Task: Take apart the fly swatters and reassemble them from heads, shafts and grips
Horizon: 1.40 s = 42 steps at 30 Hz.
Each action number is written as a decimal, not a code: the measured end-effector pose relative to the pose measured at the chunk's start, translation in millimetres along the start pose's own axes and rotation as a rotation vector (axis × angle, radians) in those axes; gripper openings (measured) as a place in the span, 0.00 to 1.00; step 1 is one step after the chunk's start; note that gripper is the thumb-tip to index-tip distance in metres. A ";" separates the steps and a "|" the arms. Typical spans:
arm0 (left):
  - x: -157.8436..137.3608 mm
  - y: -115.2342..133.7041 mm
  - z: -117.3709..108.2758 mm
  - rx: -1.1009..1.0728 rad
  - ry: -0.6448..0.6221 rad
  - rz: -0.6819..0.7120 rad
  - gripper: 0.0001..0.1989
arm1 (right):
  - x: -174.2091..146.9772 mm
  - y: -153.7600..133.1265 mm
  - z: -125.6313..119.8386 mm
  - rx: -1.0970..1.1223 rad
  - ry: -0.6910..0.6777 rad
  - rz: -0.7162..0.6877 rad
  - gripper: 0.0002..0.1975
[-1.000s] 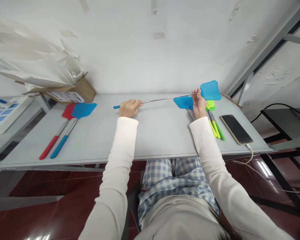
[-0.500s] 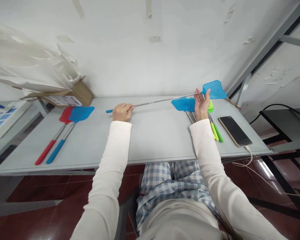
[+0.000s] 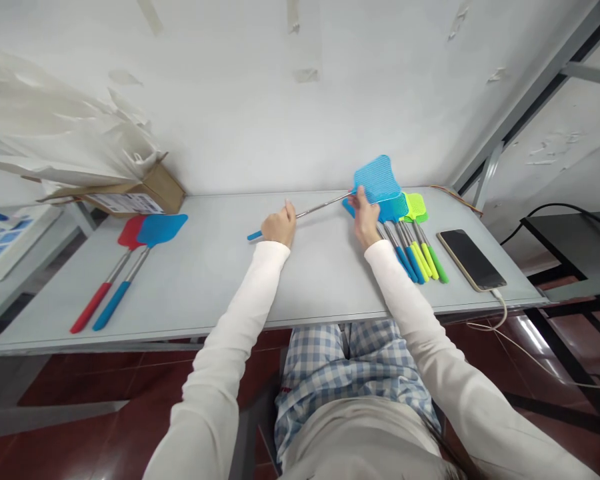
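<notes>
Between my two hands a blue fly swatter [image 3: 378, 180] with a thin metal telescopic rod is held above the table. My left hand [image 3: 280, 225] is closed round its blue handle, whose end sticks out to the left. My right hand [image 3: 366, 217] grips the swatter where the rod meets the mesh head. Just right of and below that hand lie several swatters with blue, yellow and green handles [image 3: 420, 260], their heads overlapping. On the left side of the table a red swatter [image 3: 93, 307] lies beside another blue swatter [image 3: 113, 305].
A phone [image 3: 473, 260] on a white charging cable lies at the table's right end. A cardboard box [image 3: 155, 193] with white plastic sheeting [image 3: 70, 127] stands at the back left. The white wall [image 3: 260, 100] rises behind the grey table [image 3: 220, 287]; a metal frame [image 3: 525, 113] slants at right.
My hands have come closer together and the swatter's rod has become shorter. My right hand has moved left with the head, uncovering the swatters on the right.
</notes>
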<state>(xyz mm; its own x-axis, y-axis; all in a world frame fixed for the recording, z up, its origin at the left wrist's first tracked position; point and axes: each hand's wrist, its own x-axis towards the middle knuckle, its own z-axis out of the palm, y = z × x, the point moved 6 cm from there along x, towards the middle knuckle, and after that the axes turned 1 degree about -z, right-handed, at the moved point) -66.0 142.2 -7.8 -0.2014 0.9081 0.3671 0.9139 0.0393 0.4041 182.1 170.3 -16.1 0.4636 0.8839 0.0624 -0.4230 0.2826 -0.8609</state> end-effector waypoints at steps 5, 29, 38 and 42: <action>-14.9 20.3 3.5 -0.017 -0.046 -0.121 0.31 | -55.7 31.3 35.0 -0.045 -0.280 0.092 0.21; -21.2 32.8 19.8 0.149 -0.302 0.414 0.20 | -36.0 37.2 23.6 -0.069 -0.201 0.210 0.17; -1.5 -10.1 -6.1 0.178 -0.228 0.415 0.18 | 7.9 -5.4 -5.5 -0.028 -0.029 0.095 0.13; 6.1 -26.4 -12.8 0.155 -0.214 0.415 0.18 | 17.1 -15.0 -13.9 -0.041 -0.003 0.089 0.10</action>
<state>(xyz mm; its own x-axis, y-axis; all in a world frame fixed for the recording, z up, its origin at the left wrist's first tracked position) -95.8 141.3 -5.5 0.2529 0.9250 0.2836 0.9467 -0.2970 0.1244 207.2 175.9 -9.1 0.4233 0.9059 -0.0140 -0.4302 0.1874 -0.8831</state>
